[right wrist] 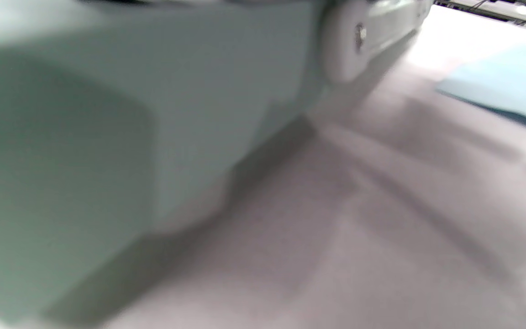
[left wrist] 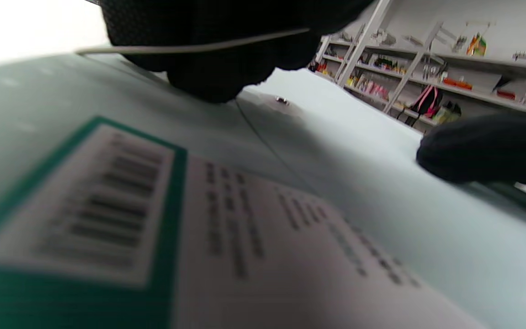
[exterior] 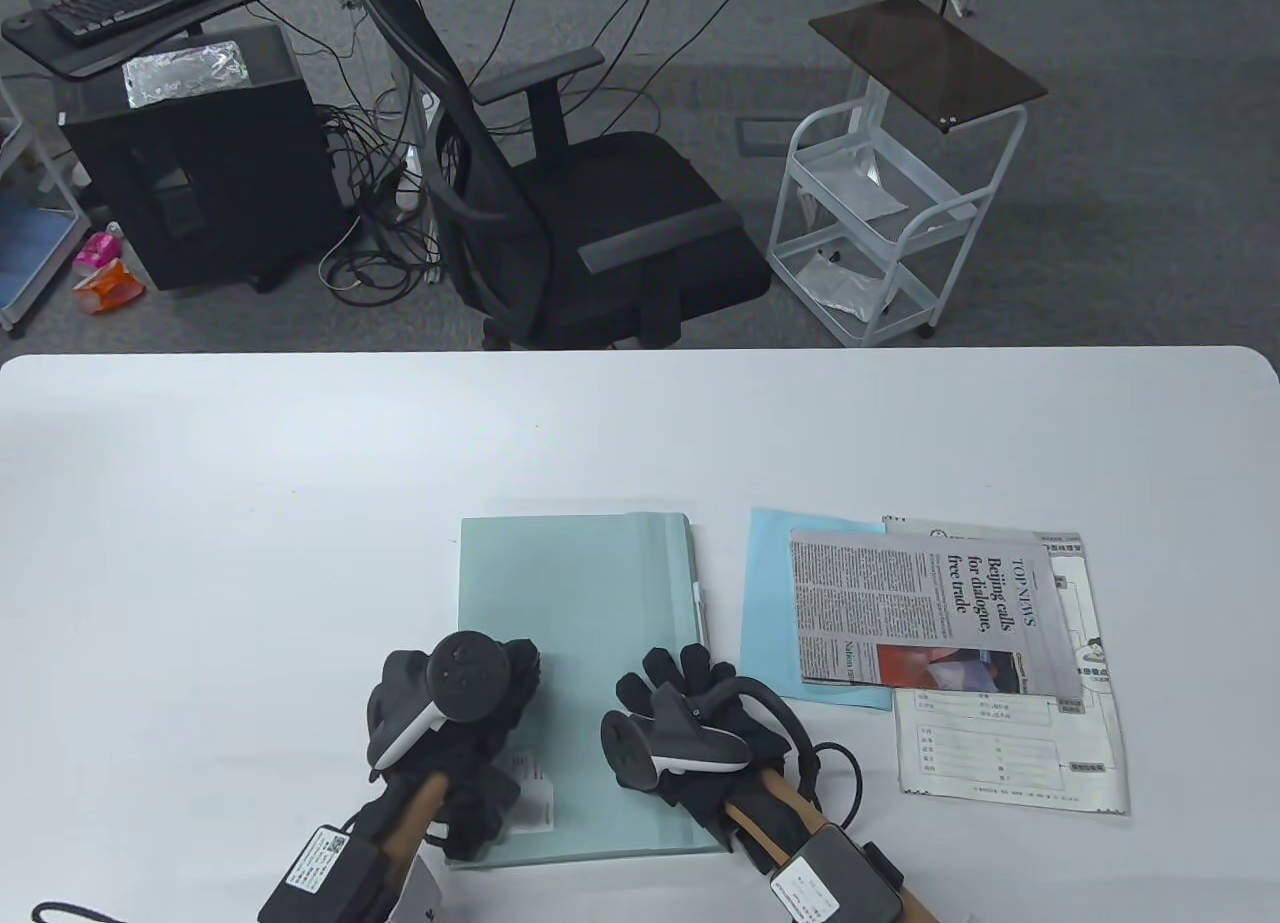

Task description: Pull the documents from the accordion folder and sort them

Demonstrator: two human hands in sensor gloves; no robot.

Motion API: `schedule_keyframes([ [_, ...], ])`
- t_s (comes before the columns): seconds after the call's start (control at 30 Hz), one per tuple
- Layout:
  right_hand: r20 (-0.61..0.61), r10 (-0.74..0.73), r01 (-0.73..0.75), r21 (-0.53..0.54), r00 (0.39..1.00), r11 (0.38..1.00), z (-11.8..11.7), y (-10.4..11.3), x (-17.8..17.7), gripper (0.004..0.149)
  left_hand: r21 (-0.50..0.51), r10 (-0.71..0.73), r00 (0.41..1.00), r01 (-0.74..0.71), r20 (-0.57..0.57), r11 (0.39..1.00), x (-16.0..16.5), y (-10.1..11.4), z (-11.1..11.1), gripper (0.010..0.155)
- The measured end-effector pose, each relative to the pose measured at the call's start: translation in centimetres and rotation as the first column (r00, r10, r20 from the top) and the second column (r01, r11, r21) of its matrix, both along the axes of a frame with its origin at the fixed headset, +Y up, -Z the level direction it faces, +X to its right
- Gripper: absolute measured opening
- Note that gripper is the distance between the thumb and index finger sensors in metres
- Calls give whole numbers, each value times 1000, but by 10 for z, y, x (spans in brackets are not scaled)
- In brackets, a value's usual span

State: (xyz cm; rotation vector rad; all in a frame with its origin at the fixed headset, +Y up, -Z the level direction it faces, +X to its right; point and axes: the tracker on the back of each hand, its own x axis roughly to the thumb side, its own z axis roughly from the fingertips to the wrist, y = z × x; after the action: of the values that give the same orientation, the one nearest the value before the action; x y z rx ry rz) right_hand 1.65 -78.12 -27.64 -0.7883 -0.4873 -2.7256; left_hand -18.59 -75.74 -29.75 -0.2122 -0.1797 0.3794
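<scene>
A pale green accordion folder (exterior: 585, 603) lies flat and closed in the middle of the table. My left hand (exterior: 500, 678) rests on its near left part, and its fingertips (left wrist: 217, 77) press on the cover just beyond a barcode label (left wrist: 107, 214). My right hand (exterior: 680, 678) lies with fingers spread on the folder's near right edge; one of its fingers (left wrist: 486, 151) shows in the left wrist view. The right wrist view shows the folder's side (right wrist: 153, 114) and a white clasp (right wrist: 359, 41) up close. To the right lie a newspaper (exterior: 920, 608), a light blue sheet (exterior: 770, 583) and a white form (exterior: 1010, 753).
The white table (exterior: 250, 513) stretches across the view. Beyond its far edge stand a black office chair (exterior: 600, 213) and a white trolley (exterior: 890, 223). The documents overlap in one pile close to the folder's right side.
</scene>
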Motion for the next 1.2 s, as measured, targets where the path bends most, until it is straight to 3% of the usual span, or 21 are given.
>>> schedule_keyframes([
  [0.17, 0, 7, -7, 2, 1000, 1000, 0, 1, -1, 78, -35, -212, 976, 214, 52, 976, 12, -6, -11, 42],
  [0.27, -1, 11, -11, 3, 1000, 1000, 1, 1, -1, 78, 5, -336, 935, 337, 114, 941, 20, -8, -12, 42],
  [0.6, -4, 20, -20, 8, 1000, 1000, 1, 1, -3, 78, 0, -495, 861, 498, 117, 867, 40, -9, -17, 52],
  [0.73, -4, 12, -12, 9, 1000, 1000, 1, 1, -3, 78, -18, -570, 813, 576, 115, 817, 43, -5, -19, 55],
  [0.8, -4, 7, -7, 6, 1000, 1000, 1, 2, -3, 78, -36, -638, 761, 646, 118, 763, 44, -1, -20, 58],
  [1.0, -2, -13, 13, -1, 1000, 1000, 0, 5, 0, 78, -47, -606, 790, 612, 97, 790, 34, 3, -21, 59],
  [1.2, -6, -62, 62, 7, 998, 998, -5, 15, 5, 80, -124, -616, 782, 623, 91, 772, 16, 11, -15, 65],
])
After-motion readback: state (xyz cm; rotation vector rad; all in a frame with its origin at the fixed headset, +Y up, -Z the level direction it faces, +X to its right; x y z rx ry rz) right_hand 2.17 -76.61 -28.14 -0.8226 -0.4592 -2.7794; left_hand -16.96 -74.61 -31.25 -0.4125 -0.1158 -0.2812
